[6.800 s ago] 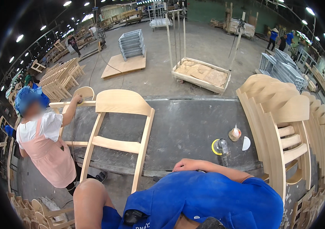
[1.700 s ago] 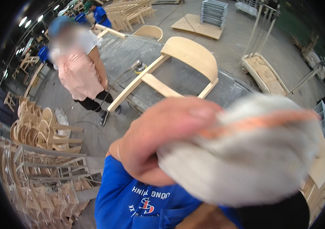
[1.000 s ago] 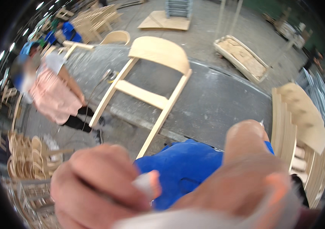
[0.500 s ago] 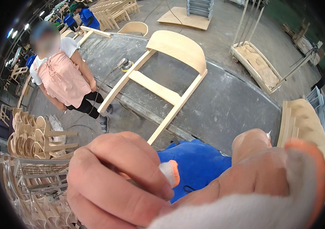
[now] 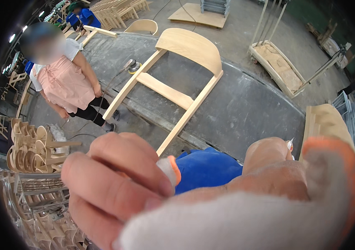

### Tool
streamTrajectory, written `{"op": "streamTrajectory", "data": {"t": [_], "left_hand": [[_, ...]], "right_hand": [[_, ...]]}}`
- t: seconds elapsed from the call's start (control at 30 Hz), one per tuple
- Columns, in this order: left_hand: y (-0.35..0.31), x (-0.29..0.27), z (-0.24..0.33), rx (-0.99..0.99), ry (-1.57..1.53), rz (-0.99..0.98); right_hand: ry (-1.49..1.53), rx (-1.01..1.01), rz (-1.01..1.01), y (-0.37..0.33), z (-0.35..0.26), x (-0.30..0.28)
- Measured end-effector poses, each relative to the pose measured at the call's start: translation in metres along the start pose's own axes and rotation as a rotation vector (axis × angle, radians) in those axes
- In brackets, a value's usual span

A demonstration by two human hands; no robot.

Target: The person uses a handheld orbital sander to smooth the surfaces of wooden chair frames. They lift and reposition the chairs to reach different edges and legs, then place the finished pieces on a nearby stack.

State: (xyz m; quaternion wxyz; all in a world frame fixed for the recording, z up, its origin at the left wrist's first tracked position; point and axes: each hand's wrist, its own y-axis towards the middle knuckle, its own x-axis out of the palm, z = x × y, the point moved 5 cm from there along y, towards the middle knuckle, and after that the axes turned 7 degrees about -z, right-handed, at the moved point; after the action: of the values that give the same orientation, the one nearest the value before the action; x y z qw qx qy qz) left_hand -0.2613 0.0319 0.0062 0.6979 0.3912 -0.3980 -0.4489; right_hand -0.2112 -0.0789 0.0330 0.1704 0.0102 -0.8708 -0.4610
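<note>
The bare left hand (image 5: pixel 115 187) was closed in a pinch on the orange-trimmed edge of a white knitted work glove (image 5: pixel 235 221), thumb and fingers clamped on the cuff. The right hand (image 5: pixel 273 175) met the glove from the far side, bare skin showing above the knit. Whether its fingers were curled or spread I could not tell, since the fabric hid them. The two hands were together, joined by the glove, raised close to the face and above the blue shirt (image 5: pixel 206 168).

The glove lay roughly crosswise, its long axis running from the left hand's pinch towards the right. The orange cuff rim (seen at both ends of the stretched opening) faced up and away from the wearer. Where the finger end pointed was out of sight below.

The likeliest slip, to my eye, was the pinch losing that narrow edge, letting the knit spring back and bunch on the right hand. The raised hands also blocked much of the wearer's view. The pale wooden chair-back frame (image 5: pixel 173 83) hung off the near edge of the dusty grey workbench (image 5: pixel 248 112), and a round sander (image 5: pixel 132 65) lay by it. A person in a pink apron (image 5: pixel 67 83) stood near, so a blind step forward could knock something.
</note>
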Motion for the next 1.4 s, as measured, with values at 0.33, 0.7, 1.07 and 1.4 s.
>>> {"op": "streamTrajectory", "data": {"t": [0.33,0.7,1.07,1.4], "left_hand": [[-0.003,-0.066,-0.073,-0.214,0.083,-0.225],[-0.012,-0.07,-0.068,-0.336,-0.046,-0.117],[0.02,-0.014,-0.018,0.091,-0.35,-0.453],[0.023,-0.002,-0.002,0.032,-0.538,-0.645]], "right_hand": [[0.406,0.179,0.222,-0.008,0.043,-0.08],[0.349,0.279,0.399,-0.027,0.061,-0.099],[0.342,0.058,0.259,-0.034,0.014,-0.028],[0.232,0.044,0.037,-0.032,0.01,0.005]]}}
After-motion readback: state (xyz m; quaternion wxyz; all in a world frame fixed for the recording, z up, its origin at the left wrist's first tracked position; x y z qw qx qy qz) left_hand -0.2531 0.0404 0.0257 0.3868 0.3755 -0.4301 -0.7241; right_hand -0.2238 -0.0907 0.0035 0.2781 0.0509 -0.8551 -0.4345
